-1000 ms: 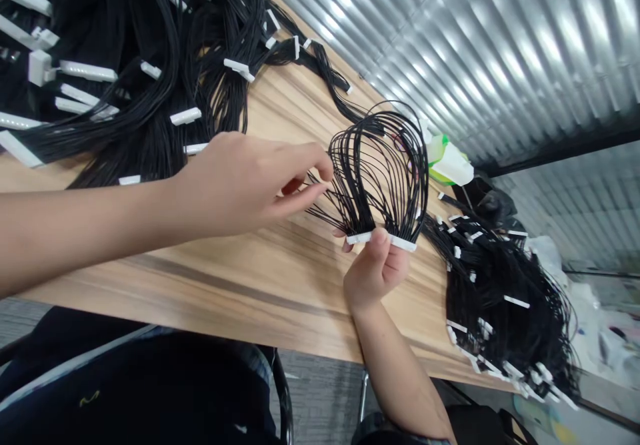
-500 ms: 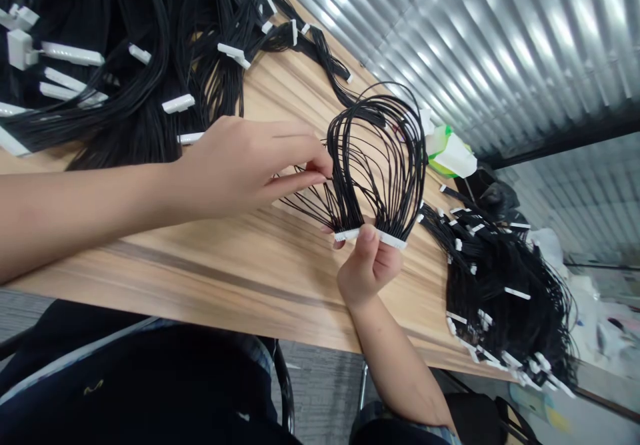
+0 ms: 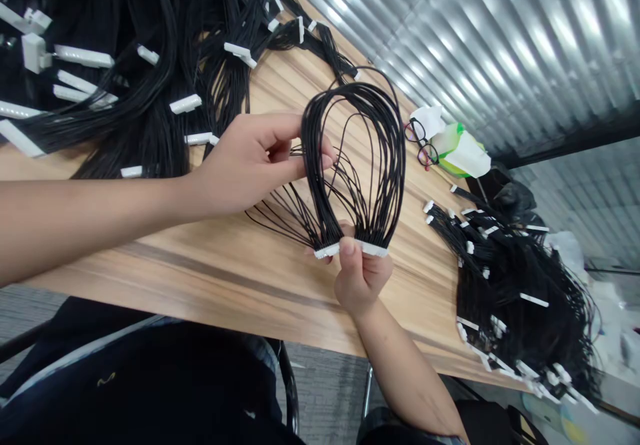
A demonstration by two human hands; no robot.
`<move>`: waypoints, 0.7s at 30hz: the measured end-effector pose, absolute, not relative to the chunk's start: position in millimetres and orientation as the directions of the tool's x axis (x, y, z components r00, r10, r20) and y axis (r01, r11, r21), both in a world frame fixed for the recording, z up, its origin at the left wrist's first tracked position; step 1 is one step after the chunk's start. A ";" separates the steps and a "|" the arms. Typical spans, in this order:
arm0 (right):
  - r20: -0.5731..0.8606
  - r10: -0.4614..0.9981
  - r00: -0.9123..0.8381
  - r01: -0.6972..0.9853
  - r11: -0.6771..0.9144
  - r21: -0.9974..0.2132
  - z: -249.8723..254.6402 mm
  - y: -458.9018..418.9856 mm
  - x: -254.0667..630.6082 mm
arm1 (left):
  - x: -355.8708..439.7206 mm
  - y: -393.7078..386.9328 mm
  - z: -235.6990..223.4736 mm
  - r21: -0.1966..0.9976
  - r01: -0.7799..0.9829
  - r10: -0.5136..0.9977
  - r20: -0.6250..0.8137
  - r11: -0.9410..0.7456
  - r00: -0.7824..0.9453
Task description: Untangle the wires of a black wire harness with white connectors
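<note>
Right hand [image 3: 363,281]: right fingers [image 3: 347,258] pinch the white connector [image 3: 353,250] of looped black wires [image 3: 355,151]
Left hand [image 3: 250,161]: left fingers [image 3: 325,161] half open, touching wires
Desk [image 3: 240,278]: under both hands

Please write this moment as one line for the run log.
left hand: at black wires | right hand: pinching white connector | rest: wooden table

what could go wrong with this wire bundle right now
If the left hand tugs hard on the thin black wires, it could strain them where they enter the white connector pinched by the right hand. Loose strands might also tangle with the nearby harness pile.
</note>
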State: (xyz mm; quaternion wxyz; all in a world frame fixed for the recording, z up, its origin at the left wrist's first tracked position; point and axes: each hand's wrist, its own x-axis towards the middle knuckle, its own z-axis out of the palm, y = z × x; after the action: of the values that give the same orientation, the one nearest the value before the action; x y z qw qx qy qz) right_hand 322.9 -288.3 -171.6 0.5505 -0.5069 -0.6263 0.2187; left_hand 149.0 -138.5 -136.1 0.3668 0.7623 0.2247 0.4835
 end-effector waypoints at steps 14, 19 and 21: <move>0.304 0.951 0.061 0.405 0.255 -0.878 -163.3 -288.4 318.7 | 140.1 -142.1 -117.5 0.602 -0.086 0.536 0.759 -0.794 0.370; 0.256 0.965 0.059 0.388 0.214 -0.896 -161.1 -286.9 318.5 | 139.9 -144.4 -119.0 0.717 0.105 0.676 0.585 -0.690 0.447; 0.275 0.960 0.058 0.388 0.232 -0.892 -161.5 -286.8 318.5 | 140.5 -143.6 -122.0 0.721 0.081 0.669 0.588 -0.689 0.454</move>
State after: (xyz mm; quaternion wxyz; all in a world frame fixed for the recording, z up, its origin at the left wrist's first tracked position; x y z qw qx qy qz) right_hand 318.5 -286.8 -161.5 0.4824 -0.5443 -0.6190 0.2963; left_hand 140.5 -143.6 -122.0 0.3156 0.7920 0.2369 0.4659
